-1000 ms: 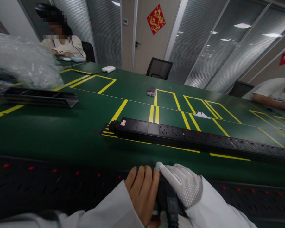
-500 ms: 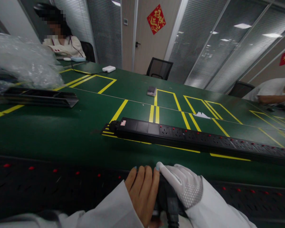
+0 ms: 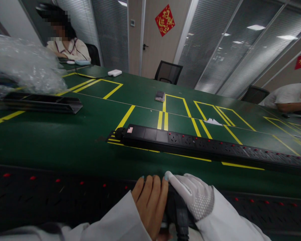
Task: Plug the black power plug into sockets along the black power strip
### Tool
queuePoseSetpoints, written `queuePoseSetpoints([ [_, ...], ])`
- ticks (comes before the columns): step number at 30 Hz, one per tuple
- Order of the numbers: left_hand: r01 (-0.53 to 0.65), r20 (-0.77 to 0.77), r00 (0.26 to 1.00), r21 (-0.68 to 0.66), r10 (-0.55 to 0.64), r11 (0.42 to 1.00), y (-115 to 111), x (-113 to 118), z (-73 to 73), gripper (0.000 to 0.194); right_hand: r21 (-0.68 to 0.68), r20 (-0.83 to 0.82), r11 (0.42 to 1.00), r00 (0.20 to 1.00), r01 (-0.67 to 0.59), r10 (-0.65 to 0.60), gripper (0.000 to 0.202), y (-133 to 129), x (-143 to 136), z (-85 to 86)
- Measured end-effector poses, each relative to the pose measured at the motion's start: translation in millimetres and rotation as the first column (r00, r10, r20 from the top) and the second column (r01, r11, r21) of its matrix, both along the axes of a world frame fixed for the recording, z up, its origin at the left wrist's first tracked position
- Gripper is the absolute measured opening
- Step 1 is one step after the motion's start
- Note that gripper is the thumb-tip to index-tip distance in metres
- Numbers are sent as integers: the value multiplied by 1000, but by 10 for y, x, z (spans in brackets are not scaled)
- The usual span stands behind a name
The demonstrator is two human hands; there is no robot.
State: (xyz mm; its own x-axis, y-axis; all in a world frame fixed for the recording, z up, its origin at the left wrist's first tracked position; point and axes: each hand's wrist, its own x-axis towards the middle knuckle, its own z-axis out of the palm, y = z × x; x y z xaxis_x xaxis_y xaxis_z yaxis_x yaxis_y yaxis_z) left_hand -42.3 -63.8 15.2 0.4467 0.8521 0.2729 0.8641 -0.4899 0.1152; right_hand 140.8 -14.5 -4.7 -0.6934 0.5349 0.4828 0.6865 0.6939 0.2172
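Note:
Near the bottom centre, my bare left hand (image 3: pixel 152 204) lies with its fingers pressed together over a black part at the end of a long black power strip (image 3: pixel 52 197) with red lights. My right hand (image 3: pixel 193 194), in a white dotted glove, is closed round the same part from the other side. A thick black cable (image 3: pixel 181 214) hangs down between my hands. The undersides of both hands are hidden. Beyond them, a second black power strip (image 3: pixel 203 144) lies across the green table (image 3: pixel 95 157).
Clear plastic wrap (image 3: pixel 27 63) and a black metal channel (image 3: pixel 42 103) lie at the left. A small box (image 3: pixel 160 96), a white device (image 3: pixel 114 73) and crumpled paper (image 3: pixel 213 122) rest farther back. Two people sit at the far left and right, near an office chair (image 3: pixel 168 72).
The person at the far left has lowered an arm and shifted posture. The person at the right has moved slightly. My hands have stayed in place.

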Motion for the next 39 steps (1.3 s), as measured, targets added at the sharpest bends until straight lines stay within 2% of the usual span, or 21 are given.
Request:
queuePoseSetpoints([
  [6,-17,-14,1000,-15,16,1000,-3,11,13,66,24,40,999,999,-34,33,33,16,28,-15],
  [13,11,-40,999,78,-8,997,9,-6,-55,59,-1,11,1000,1000,-22,22,33,10,15,-3],
  [27,6,-14,1000,77,-5,997,10,-5,-71,59,-4,13,1000,1000,-4,4,33,0,13,3],
  [33,4,-11,1000,113,-3,994,15,0,-118,61,31,4,999,999,-32,32,31,21,-8,29],
  [39,17,-44,999,165,-10,986,31,-13,-123,61,8,20,1000,1000,-21,21,31,25,-24,32],
])
